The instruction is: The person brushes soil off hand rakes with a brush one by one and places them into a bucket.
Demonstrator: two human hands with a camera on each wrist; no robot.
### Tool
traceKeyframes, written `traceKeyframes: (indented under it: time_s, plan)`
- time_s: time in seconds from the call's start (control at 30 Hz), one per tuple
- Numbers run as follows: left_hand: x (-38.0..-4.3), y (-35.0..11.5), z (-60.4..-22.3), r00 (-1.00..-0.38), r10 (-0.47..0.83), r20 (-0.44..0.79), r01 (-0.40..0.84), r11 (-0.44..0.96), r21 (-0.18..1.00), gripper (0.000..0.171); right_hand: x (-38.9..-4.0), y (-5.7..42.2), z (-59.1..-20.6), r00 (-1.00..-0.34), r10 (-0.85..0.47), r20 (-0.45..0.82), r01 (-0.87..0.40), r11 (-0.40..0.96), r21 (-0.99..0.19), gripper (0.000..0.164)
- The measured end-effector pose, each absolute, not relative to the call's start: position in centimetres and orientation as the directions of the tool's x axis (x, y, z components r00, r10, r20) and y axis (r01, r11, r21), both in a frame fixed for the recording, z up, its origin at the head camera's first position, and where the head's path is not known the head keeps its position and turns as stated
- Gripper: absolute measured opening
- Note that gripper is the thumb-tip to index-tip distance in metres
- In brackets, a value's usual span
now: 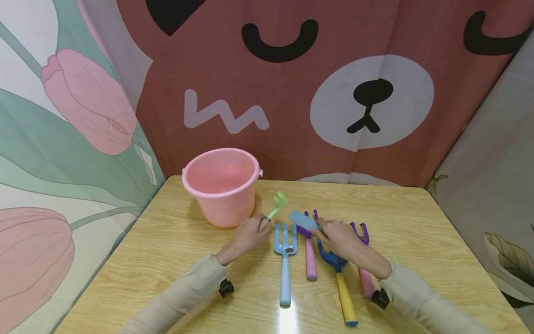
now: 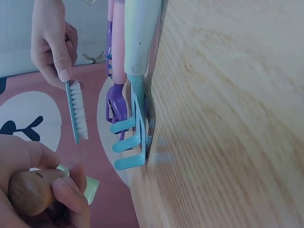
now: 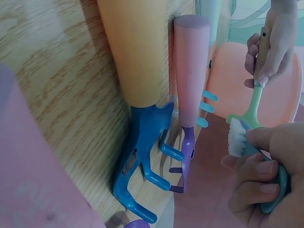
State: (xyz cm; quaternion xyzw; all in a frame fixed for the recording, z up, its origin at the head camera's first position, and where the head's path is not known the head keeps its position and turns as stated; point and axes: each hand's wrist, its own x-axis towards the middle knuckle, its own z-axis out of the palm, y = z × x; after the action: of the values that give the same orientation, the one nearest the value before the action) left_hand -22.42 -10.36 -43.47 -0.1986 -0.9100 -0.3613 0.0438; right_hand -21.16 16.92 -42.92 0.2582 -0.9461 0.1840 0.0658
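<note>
My left hand point(image 1: 250, 234) grips the wooden handle point(image 2: 33, 190) of a small green hand rake point(image 1: 279, 199), its tines pointing up and away beside the bucket. In my right hand point(image 1: 342, 239) is a light blue brush point(image 1: 303, 220) with white bristles point(image 2: 79, 111), the fingers curled round its handle. The right wrist view shows the brush bristles close to the rake's green head point(image 3: 251, 111). Beneath the hands, a light blue hand fork point(image 1: 285, 264) and a pink-handled purple fork point(image 1: 310, 260) lie on the table.
A pink bucket point(image 1: 227, 206) stands at the table's back left. Under my right forearm lie a yellow-handled blue fork point(image 1: 345, 297) and another pink-and-purple fork point(image 1: 366, 282). Behind the wooden table point(image 1: 167, 264) hangs a brown cloth point(image 1: 288, 93) printed with a bear.
</note>
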Motion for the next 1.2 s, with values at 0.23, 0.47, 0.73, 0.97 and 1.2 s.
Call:
traceKeyframes:
  time_s: [0.23,0.47,0.73,0.97,1.2]
  plan:
    - [-22.27,-10.27,-43.22,-0.93,0.309,0.196,0.358,0.65,0.67,0.024,-21.22,17.0,-43.02,-0.849,-0.471,0.241,-0.526,0.795,-0.301,0.02]
    - [-22.25,-10.26,-43.32,-0.934,0.318,0.165,0.336,0.612,0.716,0.023,-21.27,16.93,-43.08,-0.848,-0.47,0.244,-0.527,0.795,-0.3,0.028]
    - [-22.32,-10.22,-43.51,-0.93,0.326,0.166,0.343,0.615,0.71,0.021,-21.26,17.1,-43.06,-0.856,-0.471,0.213,-0.517,0.793,-0.324,0.032]
    - [-22.32,-10.2,-43.56,-0.921,0.334,0.203,0.375,0.613,0.695,0.021,-21.33,17.42,-42.74,-0.847,-0.48,0.227,-0.531,0.78,-0.332,0.034]
    - [-22.18,-10.16,-43.76,-0.918,0.36,0.168,0.353,0.548,0.758,0.023,-21.26,17.29,-42.83,-0.838,-0.47,0.278,-0.543,0.771,-0.333,0.038]
